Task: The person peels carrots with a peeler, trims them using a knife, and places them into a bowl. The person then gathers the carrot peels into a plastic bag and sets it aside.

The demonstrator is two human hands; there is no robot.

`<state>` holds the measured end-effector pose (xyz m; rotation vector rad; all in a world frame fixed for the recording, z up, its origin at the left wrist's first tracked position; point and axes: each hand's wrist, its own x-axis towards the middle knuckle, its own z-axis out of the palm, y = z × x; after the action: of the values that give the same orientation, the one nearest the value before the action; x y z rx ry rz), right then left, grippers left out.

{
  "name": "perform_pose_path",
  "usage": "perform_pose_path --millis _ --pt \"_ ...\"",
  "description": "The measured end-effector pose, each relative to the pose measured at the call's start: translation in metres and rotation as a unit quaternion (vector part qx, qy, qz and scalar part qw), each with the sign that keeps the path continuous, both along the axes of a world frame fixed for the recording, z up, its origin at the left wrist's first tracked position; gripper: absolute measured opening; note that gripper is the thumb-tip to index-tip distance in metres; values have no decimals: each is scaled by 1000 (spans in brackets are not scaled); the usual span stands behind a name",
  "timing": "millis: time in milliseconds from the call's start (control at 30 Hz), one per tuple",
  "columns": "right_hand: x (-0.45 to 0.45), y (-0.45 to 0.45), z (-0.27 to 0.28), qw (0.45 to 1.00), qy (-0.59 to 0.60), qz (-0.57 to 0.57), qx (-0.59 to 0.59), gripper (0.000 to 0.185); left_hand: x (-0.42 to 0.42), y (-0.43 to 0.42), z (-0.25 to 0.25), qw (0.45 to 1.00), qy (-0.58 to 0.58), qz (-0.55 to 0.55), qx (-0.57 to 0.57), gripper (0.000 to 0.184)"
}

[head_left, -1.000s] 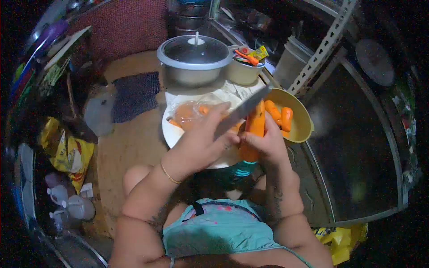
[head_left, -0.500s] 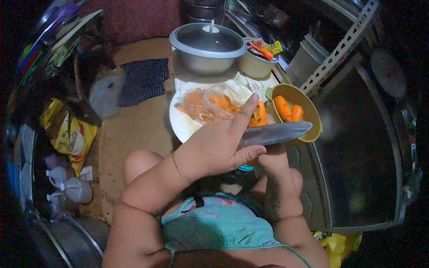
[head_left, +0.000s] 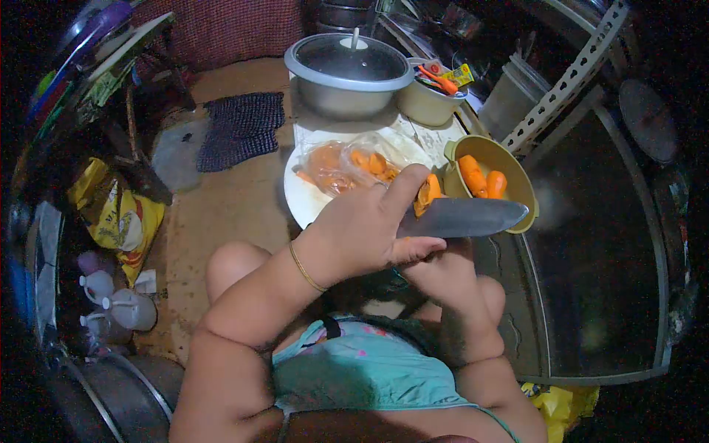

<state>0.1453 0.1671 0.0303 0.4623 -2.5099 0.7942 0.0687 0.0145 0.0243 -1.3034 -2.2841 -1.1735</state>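
My left hand (head_left: 362, 229) grips a wide-bladed knife (head_left: 469, 218), its handle hidden in the palm and its blade pointing right. Below the blade is my right hand (head_left: 444, 273), closed around the lower part of an orange carrot (head_left: 428, 193); the blade hides much of the grip. The carrot's top shows above the blade, in front of a white board (head_left: 297, 201). On that board lies a clear plastic bag (head_left: 336, 168) with orange pieces. An olive bowl (head_left: 523, 181) at the right holds peeled carrots (head_left: 473, 176).
A lidded pot (head_left: 351, 92) and a cream tub (head_left: 428, 107) with packets stand at the back. A metal shelf post (head_left: 569, 77) rises at the right, beside a dark glass panel (head_left: 598, 258). Plastic jugs (head_left: 131, 308) and a yellow bag (head_left: 122, 218) are at the left.
The knife has swung from slanting upward to nearly level, now across the front of the carrot and right hand. The view has shifted, so the board and pot appear higher and farther right.
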Motion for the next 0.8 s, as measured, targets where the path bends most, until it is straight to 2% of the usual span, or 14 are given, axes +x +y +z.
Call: perform_pose_path --millis 67,133,200,300,400,467,533,633,667,767,800 --pt "4 2 7 977 -211 -22 -3 37 0 0 1 1000 -12 5 4 82" --pt "5 5 1 958 -282 -34 -48 33 0 1 3 999 -35 7 1 81" --pt "3 6 -17 957 -253 -45 -133 25 0 1 3 999 -49 9 -4 77" --pt "5 1 -19 907 -326 -93 -250 23 -3 6 1 998 23 23 56 62" --pt "-1 4 -19 942 -274 -48 -188 39 -3 9 4 995 27 31 96 57" --pt "-5 -7 -22 947 -186 10 -262 54 -11 7 5 995 -12 48 87 56" --pt "-11 -2 -29 951 -157 47 -263 77 -19 4 3 992 -52 45 102 55" --pt "-14 6 -23 947 -176 18 -267 72 -25 -6 12 986 -111 71 103 57" --pt "-14 9 -21 942 -175 17 -285 69 -23 -10 13 980 -156 43 114 59" --pt "-15 21 -23 932 -188 33 -308 62 -21 -10 12 981 -155 16 112 60" --pt "-17 21 -23 933 -183 21 -310 64 -18 -8 12 985 -143 0 93 61"
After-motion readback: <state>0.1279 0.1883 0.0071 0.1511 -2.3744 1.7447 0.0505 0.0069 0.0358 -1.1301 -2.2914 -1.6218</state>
